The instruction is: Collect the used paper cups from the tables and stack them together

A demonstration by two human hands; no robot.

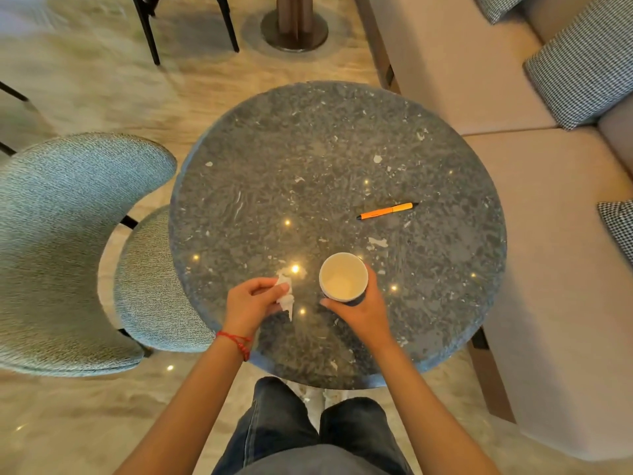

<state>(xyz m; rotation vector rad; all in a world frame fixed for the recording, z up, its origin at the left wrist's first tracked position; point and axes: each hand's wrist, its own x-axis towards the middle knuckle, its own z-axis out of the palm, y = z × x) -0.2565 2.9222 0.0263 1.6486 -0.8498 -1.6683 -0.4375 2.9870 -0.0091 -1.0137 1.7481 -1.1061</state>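
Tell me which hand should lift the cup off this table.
Right. The right hand already wraps the paper cup, which stands upright and looks empty. The left hand is busy pinching a crumpled tissue beside it, so it would have to drop that first.

Both arms reach toward 12 o'clock; left hand (251, 299) pinches a tissue (285, 292), right hand (363, 308) grips a cup (343, 277).

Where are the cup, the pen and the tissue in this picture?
cup (343, 282): head view, inside bottom of the cup.
pen (387, 211): head view, middle of the orange barrel.
tissue (286, 298): head view, crumpled part beside the fingers.
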